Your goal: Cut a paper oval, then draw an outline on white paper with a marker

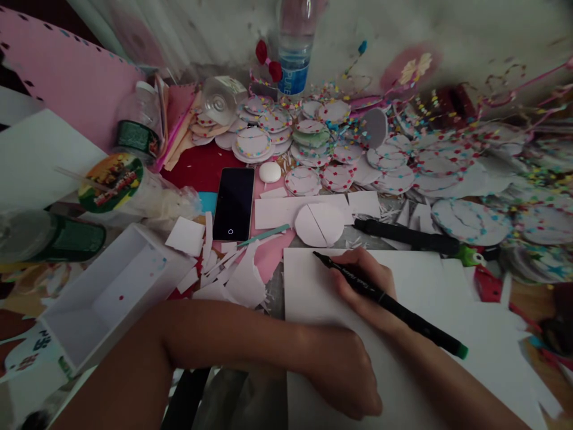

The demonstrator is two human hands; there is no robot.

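Observation:
My right hand (367, 286) grips a black marker pen (380, 295) with a green back end. Its dark tip is at the upper left part of a white sheet of paper (322, 298), touching it or just above. My left hand (344, 373) lies on the same sheet, curled into a fist, nearer to me; its fingertips are mostly hidden. Just beyond the sheet's far edge is a white paper disc (319, 224) with a dark line across it. A long black pen or cap-like tool (407, 235) lies to the right of the disc.
A phone (234, 204) and a white earbud case (270, 172) lie beyond my left forearm. On the left stand an open white box (116, 292) and a plastic cup (119, 182). Several decorated paper discs (253, 143) and a water bottle (294, 54) line the back. Paper scraps (244, 278) are scattered about.

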